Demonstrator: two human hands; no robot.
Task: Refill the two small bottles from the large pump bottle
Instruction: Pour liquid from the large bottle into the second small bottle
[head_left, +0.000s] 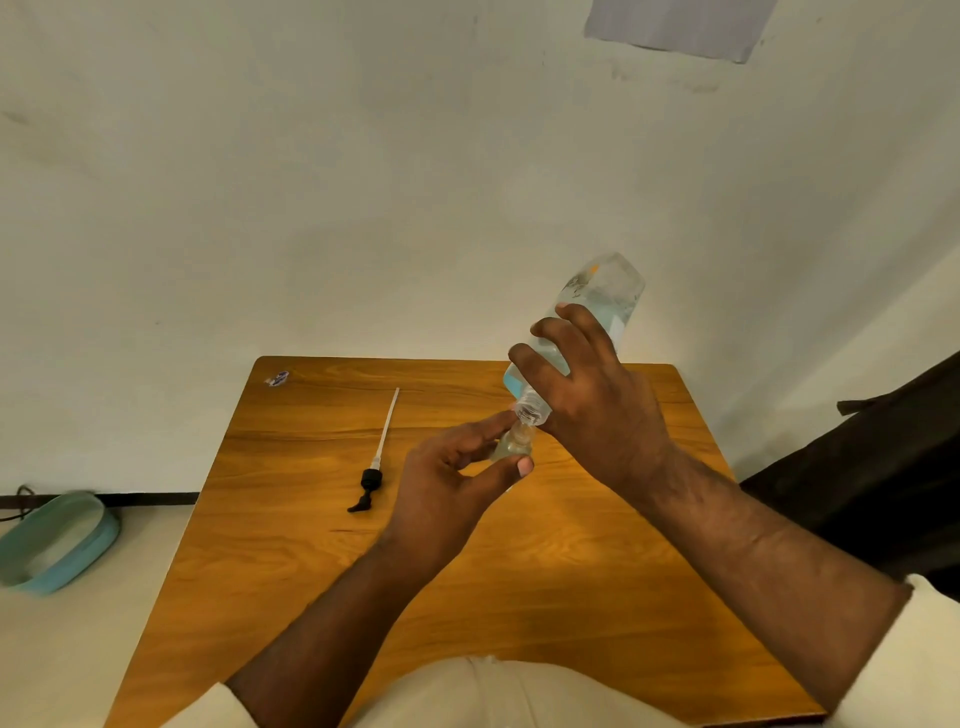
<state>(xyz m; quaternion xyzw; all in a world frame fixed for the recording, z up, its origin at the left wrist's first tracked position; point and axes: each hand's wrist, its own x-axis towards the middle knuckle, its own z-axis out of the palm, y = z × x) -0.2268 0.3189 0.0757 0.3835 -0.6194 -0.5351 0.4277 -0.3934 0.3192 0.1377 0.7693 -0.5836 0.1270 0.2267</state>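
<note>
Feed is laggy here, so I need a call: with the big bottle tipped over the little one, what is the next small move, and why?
Probably hold the tilt steady and let it pour. The right hand has the large bottle tipped neck-down, mouth against the small bottle pinched in the left hand.

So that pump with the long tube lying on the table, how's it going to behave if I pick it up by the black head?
The pump probably feels very light: a small black head and a thin white dip tube. The tube looks slender, so it may flex and swing. It may also be wet and drip, having come out of the large bottle.
</note>
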